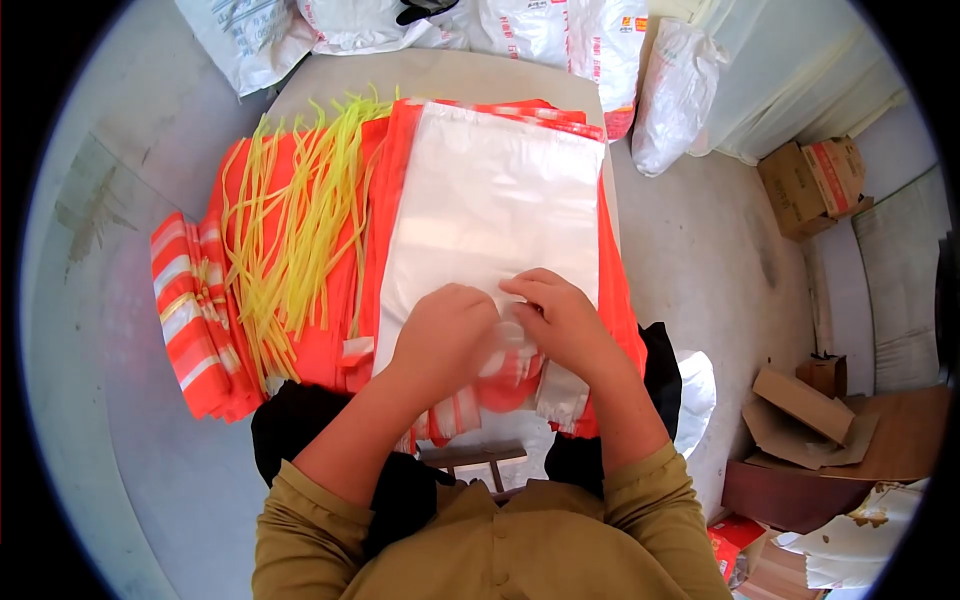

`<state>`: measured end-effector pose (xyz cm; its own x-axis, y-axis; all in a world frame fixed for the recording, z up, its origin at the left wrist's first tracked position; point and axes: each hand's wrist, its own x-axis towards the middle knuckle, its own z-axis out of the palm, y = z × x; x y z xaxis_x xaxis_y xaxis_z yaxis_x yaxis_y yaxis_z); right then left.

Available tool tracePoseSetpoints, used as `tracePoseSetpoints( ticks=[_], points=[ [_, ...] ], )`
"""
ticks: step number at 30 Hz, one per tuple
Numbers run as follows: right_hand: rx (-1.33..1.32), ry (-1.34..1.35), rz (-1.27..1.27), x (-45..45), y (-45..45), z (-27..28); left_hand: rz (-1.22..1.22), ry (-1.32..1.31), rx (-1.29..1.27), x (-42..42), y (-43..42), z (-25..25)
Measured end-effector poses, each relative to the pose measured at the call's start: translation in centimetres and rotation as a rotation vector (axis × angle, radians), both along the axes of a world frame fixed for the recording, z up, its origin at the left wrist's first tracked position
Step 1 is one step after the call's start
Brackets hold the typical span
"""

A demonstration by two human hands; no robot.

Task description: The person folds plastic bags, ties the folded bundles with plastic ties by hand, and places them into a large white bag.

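Tugging near the pale plastic [500, 210] could prob. skew the red sheets [617, 290] beneath; L hand [447, 330] & R hand [560, 318] grips curled, can't tell if pinching (blur).

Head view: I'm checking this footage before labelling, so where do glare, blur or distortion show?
In the head view, pale glare lies across the silvery sheet; the same view shows some motion blur on the left hand; there too, wide-angle distortion seems to bow the far edge of the table, and the corners are black.
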<state>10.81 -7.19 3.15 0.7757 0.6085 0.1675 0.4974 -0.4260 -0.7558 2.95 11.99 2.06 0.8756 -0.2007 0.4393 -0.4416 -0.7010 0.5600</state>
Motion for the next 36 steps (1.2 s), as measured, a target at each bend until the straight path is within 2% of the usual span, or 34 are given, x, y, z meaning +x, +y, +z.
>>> tracePoseSetpoints(
  ticks=[4, 7, 10, 13, 19, 22, 31, 36],
  points=[
    [0.099, 0.026, -0.162, -2.4, -1.5, 0.4, 0.097, 0.120, -0.013, 0.2, -0.1, -0.2],
    [0.055, -0.350, 0.104, -4.2, -2.1, -0.8, 0.149, 0.138, -0.029, 0.4, -0.5, 0.0],
    [0.015, -0.490, 0.168, -4.2, -1.5, -1.3, 0.189, 0.120, -0.019, 0.7, -0.7, -0.3],
    [-0.057, -0.559, 0.131, -3.6, -1.6, -1.6, 0.094, 0.008, 0.107, 1.0, 0.1, -1.4],
    [-0.119, -0.549, 0.132, -3.4, -1.9, -1.3, -0.068, -0.026, 0.177, -0.2, 1.4, -0.1],
    [-0.143, -0.564, 0.137, -3.0, -1.9, -1.8, -0.058, -0.033, 0.173, -0.4, 1.6, -0.3],
    [-0.196, -0.389, 0.038, -3.0, -1.7, -1.1, -0.009, -0.053, 0.200, 0.1, 1.7, -0.6],
    [-0.207, -0.515, -0.005, -2.9, -1.3, -1.8, -0.015, -0.031, 0.233, 0.2, 1.8, -0.6]
  ],
)
